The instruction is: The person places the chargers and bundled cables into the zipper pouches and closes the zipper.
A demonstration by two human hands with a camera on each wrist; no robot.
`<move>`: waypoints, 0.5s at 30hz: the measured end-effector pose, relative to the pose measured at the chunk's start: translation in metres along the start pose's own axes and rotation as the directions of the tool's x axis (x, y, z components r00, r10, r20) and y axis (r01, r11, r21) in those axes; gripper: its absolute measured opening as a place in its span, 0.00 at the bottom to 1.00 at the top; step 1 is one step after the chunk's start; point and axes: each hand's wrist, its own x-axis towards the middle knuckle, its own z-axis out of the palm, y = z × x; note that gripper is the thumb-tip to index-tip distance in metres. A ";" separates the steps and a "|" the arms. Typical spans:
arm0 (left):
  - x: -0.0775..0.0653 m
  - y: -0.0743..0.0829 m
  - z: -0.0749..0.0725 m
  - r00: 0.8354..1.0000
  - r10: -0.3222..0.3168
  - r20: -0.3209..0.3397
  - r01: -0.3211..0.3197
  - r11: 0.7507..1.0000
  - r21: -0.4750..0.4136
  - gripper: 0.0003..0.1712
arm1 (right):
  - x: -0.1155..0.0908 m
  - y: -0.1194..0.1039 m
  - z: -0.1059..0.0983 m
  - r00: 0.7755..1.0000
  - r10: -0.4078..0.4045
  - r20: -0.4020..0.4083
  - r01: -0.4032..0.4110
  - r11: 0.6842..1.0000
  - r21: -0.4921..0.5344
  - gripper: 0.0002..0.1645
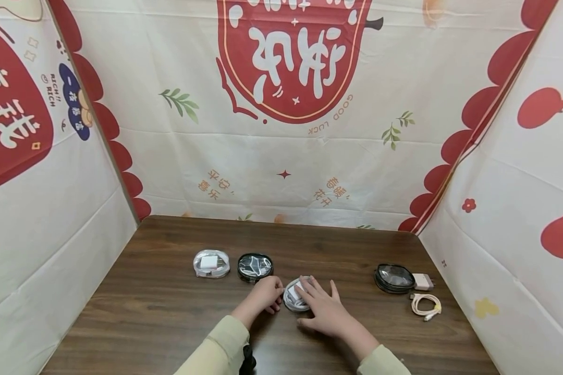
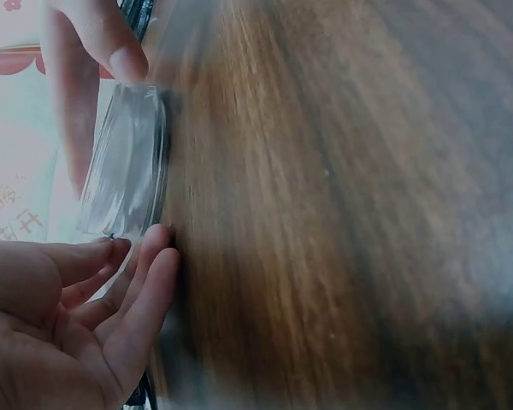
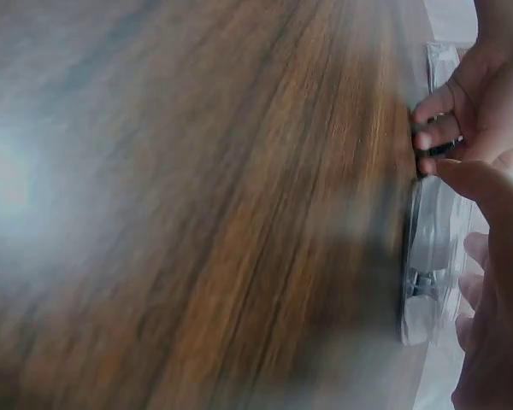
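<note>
A clear, pale-rimmed oval pouch (image 1: 291,298) lies on the table between both hands, a white charger (image 1: 296,291) showing inside. My left hand (image 1: 264,294) is at its left end; in the left wrist view the thumb and a finger pinch the pouch's (image 2: 128,162) edge, where a small dark bit, perhaps a zipper pull, shows. My right hand (image 1: 326,308) rests its spread fingers on the pouch's top, partly covering it. In the right wrist view, the right thumb (image 3: 470,181) reaches toward the left hand (image 3: 496,102) along the pouch (image 3: 432,222).
Left of the hands lie a black-rimmed clear pouch (image 1: 255,266) and another pale pouch (image 1: 211,263) with a white charger. At the right are a black-rimmed pouch (image 1: 394,278), a white charger (image 1: 423,282) and a coiled cable (image 1: 426,306). Printed cloth (image 1: 281,151) walls surround the table.
</note>
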 end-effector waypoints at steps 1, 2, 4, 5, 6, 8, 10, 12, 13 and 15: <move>0.002 -0.001 0.000 1.000 0.002 -0.001 -0.002 1.000 0.000 0.08 | 0.001 -0.001 0.001 1.000 0.002 0.003 -0.002 1.000 0.004 0.48; 0.003 -0.001 0.000 1.000 0.003 -0.002 -0.003 1.000 -0.001 0.08 | 0.002 -0.003 0.001 1.000 0.007 0.005 -0.007 1.000 0.004 0.48; 0.005 -0.003 0.000 1.000 0.011 -0.005 -0.011 1.000 -0.004 0.09 | 0.003 -0.005 0.004 1.000 0.022 0.016 -0.021 1.000 -0.005 0.50; 0.005 -0.003 -0.001 1.000 0.018 -0.008 -0.018 1.000 -0.003 0.09 | 0.003 -0.006 0.005 0.999 0.029 0.019 -0.029 1.000 -0.010 0.51; 0.005 -0.004 -0.001 1.000 0.023 -0.010 -0.023 1.000 -0.002 0.09 | 0.003 -0.007 0.006 0.999 0.034 0.022 -0.034 0.999 -0.016 0.52; 0.004 -0.005 -0.001 0.999 0.038 -0.015 -0.038 0.999 0.003 0.09 | 0.003 -0.009 0.007 0.998 0.048 0.028 -0.047 0.998 -0.030 0.54; 0.003 -0.004 -0.002 0.999 0.051 -0.016 -0.051 0.999 0.007 0.09 | 0.003 -0.009 0.008 0.998 0.055 0.026 -0.054 0.998 -0.042 0.55; 0.002 -0.004 -0.003 0.998 0.054 -0.011 -0.054 0.998 0.014 0.09 | 0.003 -0.008 0.009 0.998 0.058 0.023 -0.057 0.997 -0.050 0.55; 0.001 -0.003 -0.004 0.998 0.055 -0.008 -0.055 0.998 0.016 0.09 | 0.004 -0.008 0.009 0.998 0.058 0.022 -0.057 0.997 -0.053 0.55; 0.000 -0.002 -0.005 0.999 0.052 -0.001 -0.052 0.998 0.019 0.09 | 0.004 -0.007 0.009 0.998 0.053 0.017 -0.052 0.997 -0.050 0.55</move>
